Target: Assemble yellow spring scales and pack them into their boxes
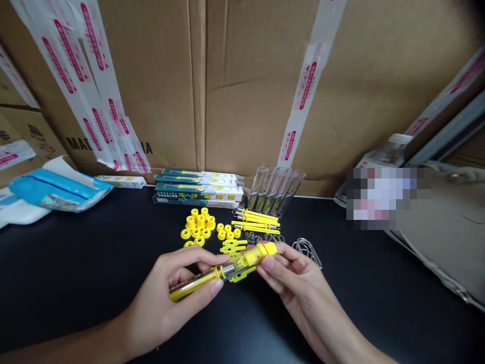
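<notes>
- Left hand [170, 298] rests low over the table, palm turned inward, closed around the rod end of a yellow tube [231, 270], with the thumb below and the fingers curled above.
- Right hand [291, 283] comes in from the lower right, almost closed, pinching the yellow cap end between thumb and fingers.
- Yellow tube lies tilted across the space between the hands, its clear middle showing metal inside, above the table's near edge.
- Yellow forked piece [240, 273] sits just under the tube; whether it touches is hard to tell.
- Nearest the right hand are wire loops [306, 252] and springs [250, 236].
- Farther up the black table [76, 283] lie yellow rings [197, 227], yellow rods [256, 221] and clear tubes [276, 189].
- Stacked boxes [199, 194] stand against a taped carton [242, 91].
- Blue packet [56, 189] lies at the far left.
- Blurred patch [386, 198] hides something at the right.
</notes>
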A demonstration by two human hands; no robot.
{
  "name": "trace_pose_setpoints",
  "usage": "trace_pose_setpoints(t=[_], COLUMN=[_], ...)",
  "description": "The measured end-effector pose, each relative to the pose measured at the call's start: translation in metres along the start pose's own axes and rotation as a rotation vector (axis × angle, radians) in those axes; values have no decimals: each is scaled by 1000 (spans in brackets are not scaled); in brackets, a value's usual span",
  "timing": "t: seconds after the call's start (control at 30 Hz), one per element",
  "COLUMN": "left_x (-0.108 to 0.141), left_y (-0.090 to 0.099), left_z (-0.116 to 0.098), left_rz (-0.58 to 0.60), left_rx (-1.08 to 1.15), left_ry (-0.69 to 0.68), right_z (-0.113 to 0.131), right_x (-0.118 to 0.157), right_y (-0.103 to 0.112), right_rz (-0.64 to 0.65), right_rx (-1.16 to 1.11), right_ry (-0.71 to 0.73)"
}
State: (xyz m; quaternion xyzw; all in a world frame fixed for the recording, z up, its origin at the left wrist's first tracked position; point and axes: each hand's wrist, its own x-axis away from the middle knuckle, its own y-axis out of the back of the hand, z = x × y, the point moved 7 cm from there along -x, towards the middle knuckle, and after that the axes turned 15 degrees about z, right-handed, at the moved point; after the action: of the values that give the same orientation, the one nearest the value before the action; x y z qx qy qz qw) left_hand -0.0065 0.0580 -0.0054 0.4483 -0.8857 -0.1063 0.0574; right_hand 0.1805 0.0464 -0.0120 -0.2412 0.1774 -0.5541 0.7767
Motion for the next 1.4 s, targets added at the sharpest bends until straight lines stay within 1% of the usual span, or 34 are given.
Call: trace_pose_setpoints(t=[0.23,0.37,0.63,0.8,1.03,1.17,1.4], left_x=[1,0,2,2,2,1,2], left_y=[0,0,0,1,2,3,3], left_z=[-1,-3,-5,-7,-5,-4,-5], left_rz=[-14,0,4,-12,-18,-42,-49], left_rx=[-13,-35,-152,-191,-175,-156,-130], left_ry=[-3,0,-22,-44,-31,-26,-28], right_z=[1,2,2,1,2,3,9], right_x=[2,2,2,2,2,2,5], right_y=[3,4,5,6,4,4,2], right_rz=[-40,-62,-47,-46,-57,-91,-60], right_rx=[15,10,36,10,14,14,85], right_ry=[5,6,-3,-6,5,21,48])
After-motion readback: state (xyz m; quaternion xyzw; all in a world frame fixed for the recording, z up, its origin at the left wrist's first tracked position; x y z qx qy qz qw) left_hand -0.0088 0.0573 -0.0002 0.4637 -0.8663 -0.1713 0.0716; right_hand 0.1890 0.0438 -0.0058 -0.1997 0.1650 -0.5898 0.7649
